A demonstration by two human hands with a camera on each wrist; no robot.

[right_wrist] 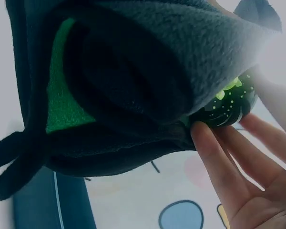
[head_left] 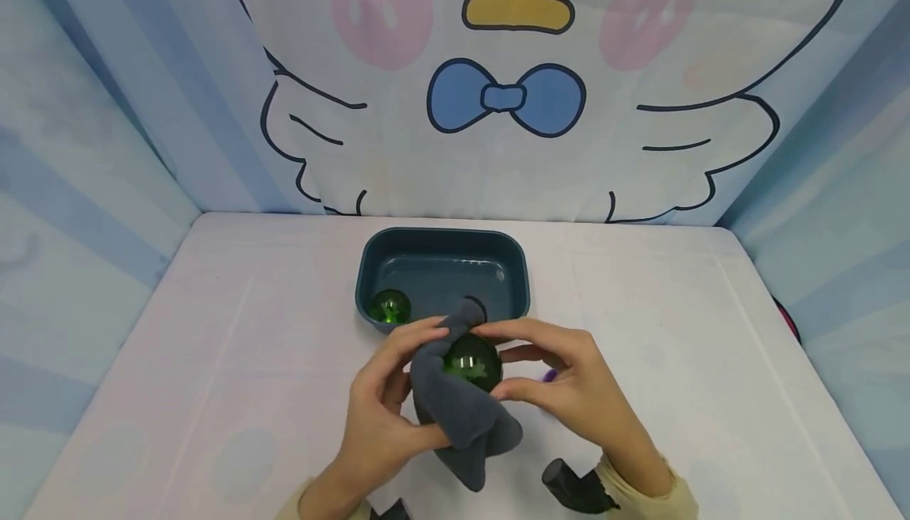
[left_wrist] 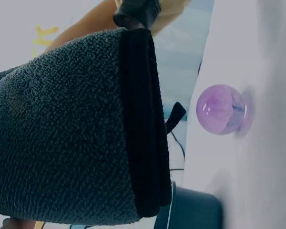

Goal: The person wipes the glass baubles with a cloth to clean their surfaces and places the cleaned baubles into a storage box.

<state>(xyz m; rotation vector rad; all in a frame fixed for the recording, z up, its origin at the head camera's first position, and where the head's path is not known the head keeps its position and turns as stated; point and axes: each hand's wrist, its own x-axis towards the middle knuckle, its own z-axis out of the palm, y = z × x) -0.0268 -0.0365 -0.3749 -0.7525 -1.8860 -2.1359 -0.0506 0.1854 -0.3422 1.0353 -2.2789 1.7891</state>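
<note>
Head view: one green ball (head_left: 481,363), just before the tray (head_left: 441,245), was pinched by the right hand (head_left: 577,392), the left hand (head_left: 379,416) gripping a grey cloth (head_left: 455,405) partly round it; apparently wiping, likely needing a turn next.

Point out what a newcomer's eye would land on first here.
Probably the glossy green ball at front centre, partly wrapped in a dark grey cloth between the left hand and the right hand. Next, the big blue bow tie printed on the backdrop behind the table. Then a second green ball in the near left corner of the dark blue tray.
</note>
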